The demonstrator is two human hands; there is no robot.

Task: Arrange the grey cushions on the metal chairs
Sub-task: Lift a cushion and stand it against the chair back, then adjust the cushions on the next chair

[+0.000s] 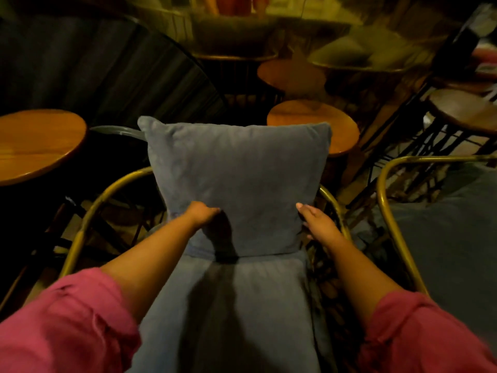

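A grey back cushion (pixel 236 173) stands upright against the back of a brass-coloured metal chair (pixel 88 211) right in front of me. Its lower edge rests on a grey seat cushion (pixel 242 305) lying flat on the chair. My left hand (pixel 203 214) grips the back cushion's lower left part, fingers pressed into the fabric. My right hand (pixel 320 223) lies against the cushion's lower right edge, fingers curled around the side. Both forearms are bare below rolled pink sleeves.
A second metal chair (pixel 387 189) with a grey cushion (pixel 457 238) stands close on the right. A round wooden table (pixel 35 144) is at the left, another wooden table (pixel 314 117) is behind the chair, and stools (pixel 462 109) stand at the right. The room is dim and crowded.
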